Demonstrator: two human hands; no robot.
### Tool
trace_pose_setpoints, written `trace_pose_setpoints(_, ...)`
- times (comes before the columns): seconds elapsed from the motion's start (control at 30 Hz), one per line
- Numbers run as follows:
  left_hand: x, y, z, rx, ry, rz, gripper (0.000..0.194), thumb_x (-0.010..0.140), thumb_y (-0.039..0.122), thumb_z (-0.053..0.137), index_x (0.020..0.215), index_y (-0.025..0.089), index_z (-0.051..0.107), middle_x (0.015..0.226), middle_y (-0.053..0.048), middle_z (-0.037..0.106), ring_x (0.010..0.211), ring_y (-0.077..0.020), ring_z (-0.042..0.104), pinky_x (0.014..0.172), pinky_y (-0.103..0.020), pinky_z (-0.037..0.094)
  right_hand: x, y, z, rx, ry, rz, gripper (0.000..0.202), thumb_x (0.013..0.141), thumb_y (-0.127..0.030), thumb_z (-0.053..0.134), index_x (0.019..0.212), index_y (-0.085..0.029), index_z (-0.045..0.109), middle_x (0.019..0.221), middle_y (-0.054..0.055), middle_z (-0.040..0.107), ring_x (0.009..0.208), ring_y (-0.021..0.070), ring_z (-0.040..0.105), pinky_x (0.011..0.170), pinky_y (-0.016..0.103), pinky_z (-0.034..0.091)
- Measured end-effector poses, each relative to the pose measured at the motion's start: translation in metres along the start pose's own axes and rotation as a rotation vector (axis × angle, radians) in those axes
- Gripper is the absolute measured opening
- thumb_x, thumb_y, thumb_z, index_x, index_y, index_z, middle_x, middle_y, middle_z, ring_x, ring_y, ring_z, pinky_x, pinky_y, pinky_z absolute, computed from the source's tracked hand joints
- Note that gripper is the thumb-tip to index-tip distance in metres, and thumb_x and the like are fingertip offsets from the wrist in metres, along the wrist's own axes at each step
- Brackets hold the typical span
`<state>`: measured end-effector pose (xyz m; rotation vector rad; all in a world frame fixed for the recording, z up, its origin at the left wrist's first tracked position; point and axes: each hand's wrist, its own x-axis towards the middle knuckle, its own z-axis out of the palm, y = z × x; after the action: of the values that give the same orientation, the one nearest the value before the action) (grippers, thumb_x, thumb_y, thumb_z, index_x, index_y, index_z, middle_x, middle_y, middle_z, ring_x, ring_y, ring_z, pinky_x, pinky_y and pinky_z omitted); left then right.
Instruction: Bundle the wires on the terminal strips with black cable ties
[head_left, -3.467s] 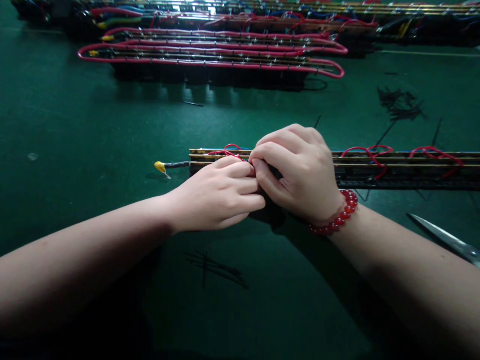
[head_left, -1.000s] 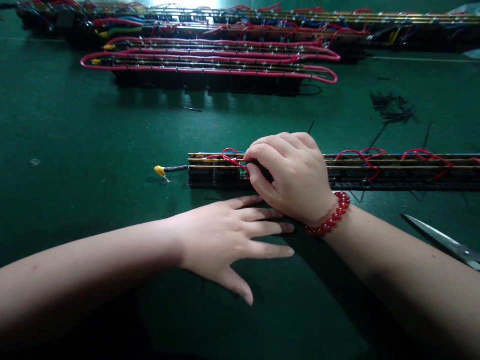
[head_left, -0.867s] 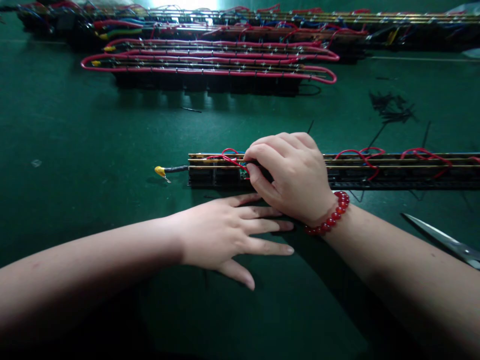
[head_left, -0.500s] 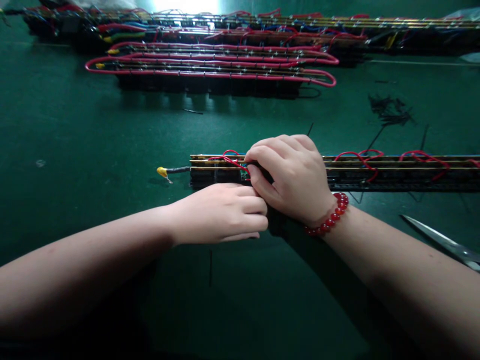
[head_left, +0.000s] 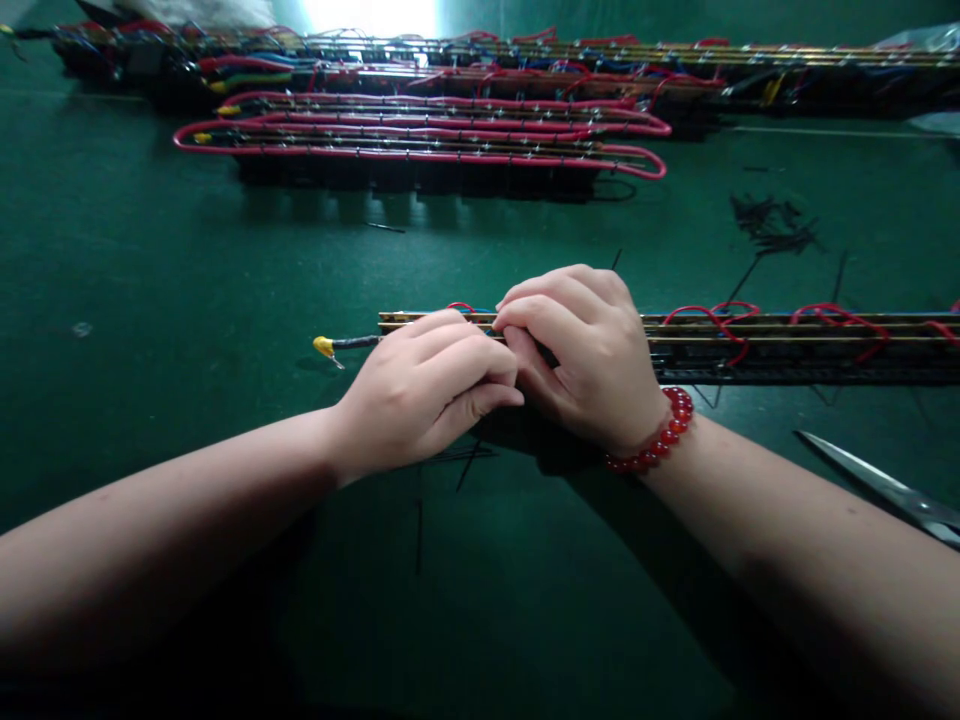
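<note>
A long black strip (head_left: 780, 368) with brass rails and red wire loops (head_left: 705, 318) lies across the green table. From its left end sticks a dark lead with a yellow tip (head_left: 323, 346). My left hand (head_left: 435, 385) lies over the left part of the strip, its fingers curled onto the rails. Right beside it, my right hand (head_left: 585, 345), with a red bead bracelet at the wrist, bends its fingers over the strip. Both hands are closed, and whatever their fingertips pinch is hidden beneath them.
Scissors (head_left: 885, 485) lie at the right. A pile of short black ties (head_left: 772, 222) is beyond the strip, and some loose ones (head_left: 470, 465) lie near my left hand. Wired assemblies (head_left: 420, 130) with thick pink-red cable stretch across the back of the green table (head_left: 187, 270).
My left hand has moved up from the strip's front edge onto its rails, its fingers now curled over them. Dark ties it covered now show below. My right hand has barely moved.
</note>
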<state>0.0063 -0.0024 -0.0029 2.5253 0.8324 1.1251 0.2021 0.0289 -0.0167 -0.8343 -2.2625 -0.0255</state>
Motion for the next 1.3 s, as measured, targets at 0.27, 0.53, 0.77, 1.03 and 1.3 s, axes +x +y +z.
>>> trace_pose_setpoints(0.27, -0.0019, -0.0033, 0.0003, 0.166, 0.219, -0.107, 0.011, 0.095, 0.022, 0.064, 0.086, 0.018, 0.059, 0.079, 0.002, 0.065, 0.072, -0.0111, 0.059, 0.069, -0.025, 0.048, -0.001, 0.0015, -0.0007, 0.252, -0.062, -0.2, 0.019, 0.091, -0.038, 0.061, 0.098, -0.021, 0.062, 0.099, 0.007, 0.071, 0.095, 0.024, 0.063, 0.081, 0.043, 0.051)
trace_pose_setpoints(0.53, -0.0017, -0.0033, 0.0005, 0.173, 0.216, -0.108, 0.012, 0.095, 0.023, 0.064, 0.085, 0.019, 0.059, 0.076, 0.003, 0.062, 0.069, -0.0104, 0.057, 0.066, -0.025, 0.047, -0.0001, 0.0036, 0.0014, 0.305, -0.029, -0.221, 0.025, 0.089, -0.043, 0.067, 0.099, -0.02, 0.063, 0.098, 0.008, 0.071, 0.093, 0.0241, 0.064, 0.082, 0.044, 0.055)
trace_pose_setpoints(0.77, -0.0015, -0.0032, 0.0022, 0.12, 0.199, -0.089, 0.013, 0.095, 0.023, 0.063, 0.084, 0.019, 0.057, 0.076, 0.002, 0.062, 0.069, -0.0109, 0.056, 0.068, -0.026, 0.047, 0.0014, 0.002, 0.0034, 0.256, 0.004, -0.221, 0.006, 0.088, -0.021, 0.065, 0.089, -0.021, 0.059, 0.092, 0.007, 0.072, 0.087, 0.0215, 0.063, 0.078, 0.04, 0.056)
trace_pose_setpoints(1.03, -0.0015, -0.0021, -0.0004, 0.033, 0.106, -0.151, 0.001, 0.091, 0.018, 0.056, 0.092, 0.019, 0.057, 0.084, -0.001, 0.063, 0.076, -0.0141, 0.059, 0.07, -0.03, 0.049, 0.0004, 0.0019, 0.0026, 0.241, 0.0, -0.168, 0.013, 0.086, -0.013, 0.059, 0.096, -0.021, 0.06, 0.093, 0.007, 0.071, 0.089, 0.0219, 0.063, 0.078, 0.04, 0.057)
trace_pose_setpoints(1.3, -0.0009, -0.0044, 0.0008, 0.087, 0.129, -0.17, 0.005, 0.091, 0.016, 0.057, 0.088, 0.02, 0.06, 0.083, -0.001, 0.066, 0.076, -0.014, 0.061, 0.071, -0.03, 0.052, 0.0021, 0.0008, 0.0027, 0.225, 0.016, -0.167, 0.009, 0.088, -0.015, 0.061, 0.095, -0.02, 0.058, 0.092, 0.007, 0.072, 0.087, 0.021, 0.063, 0.077, 0.038, 0.056)
